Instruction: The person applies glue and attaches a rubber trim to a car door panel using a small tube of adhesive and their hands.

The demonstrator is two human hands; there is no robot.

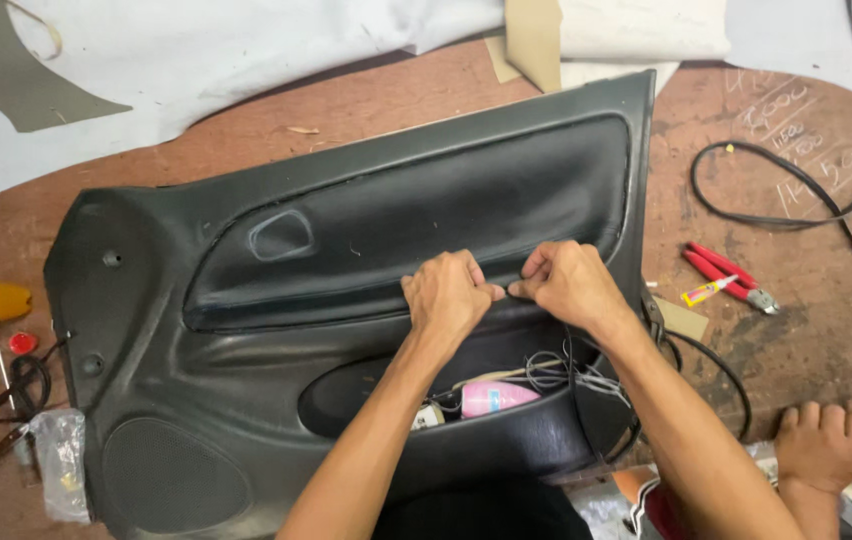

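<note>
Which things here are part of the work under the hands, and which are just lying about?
In hand:
left hand
right hand
black door panel, both pressing its padded insert seam

Lying about:
red pliers
small glue tube
black cable
pink object in panel pocket
another person's hand

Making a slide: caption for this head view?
Both hands press the black car door panel trim.

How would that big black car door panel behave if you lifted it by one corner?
The door panel would probably stay mostly stiff, since its moulded shell holds its shape on the table. It likely feels awkward because it is so wide. The pink object and wires in its pocket might slide out.
</note>
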